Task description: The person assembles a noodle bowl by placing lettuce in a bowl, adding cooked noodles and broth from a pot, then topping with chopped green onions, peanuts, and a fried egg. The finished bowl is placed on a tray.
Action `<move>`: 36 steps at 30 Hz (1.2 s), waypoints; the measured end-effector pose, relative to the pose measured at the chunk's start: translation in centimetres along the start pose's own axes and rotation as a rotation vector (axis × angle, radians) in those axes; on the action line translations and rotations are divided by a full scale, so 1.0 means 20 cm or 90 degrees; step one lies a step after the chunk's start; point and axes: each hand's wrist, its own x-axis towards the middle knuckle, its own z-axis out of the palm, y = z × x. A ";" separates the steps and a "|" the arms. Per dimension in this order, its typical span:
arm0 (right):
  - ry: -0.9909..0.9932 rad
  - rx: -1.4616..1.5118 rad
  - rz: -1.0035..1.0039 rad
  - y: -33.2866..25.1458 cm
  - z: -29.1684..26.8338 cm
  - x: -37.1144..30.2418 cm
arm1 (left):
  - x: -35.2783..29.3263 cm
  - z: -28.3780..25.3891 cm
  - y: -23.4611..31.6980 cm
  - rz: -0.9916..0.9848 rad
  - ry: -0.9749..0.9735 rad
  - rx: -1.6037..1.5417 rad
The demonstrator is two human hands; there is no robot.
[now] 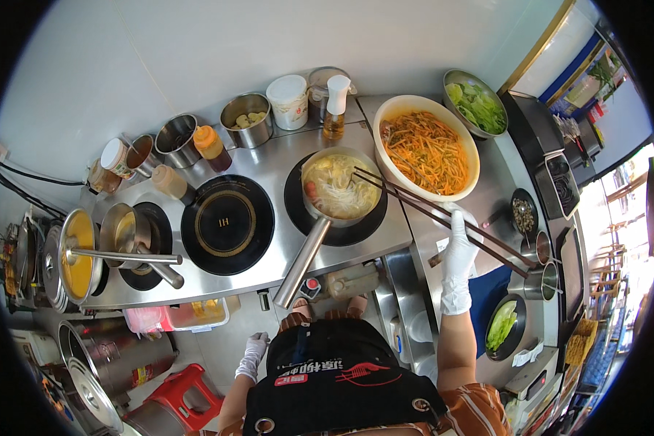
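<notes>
My right hand [459, 256], in a white glove, is closed around a pair of long dark chopsticks [430, 211]. Their tips reach into a steel saucepan [305, 260] on the right-hand cooktop. In its broth lie pale noodles [336, 195], with a bit of red at the left side. The pan's handle points toward me. Low beside my black apron [334, 363] hangs my gloved left hand [253, 352], empty, its fingers loosely apart. Just beyond the chopsticks stands a large cream bowl [475, 174] of shredded orange and green vegetables [425, 151].
A black cooktop plate [227, 224] lies left of the saucepan. Further left are another steel pan [116, 231] and a tilted yellow-looking pan [78, 254]. Along the wall stand sauce bottles [211, 147], steel pots [247, 120] and a spray bottle [335, 109]. Lettuce [503, 327] sits at the right.
</notes>
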 end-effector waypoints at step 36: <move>-1.279 0.019 0.407 -0.03 1.16 -0.67 | -1.16 -0.96 1.38 0.618 0.517 -0.782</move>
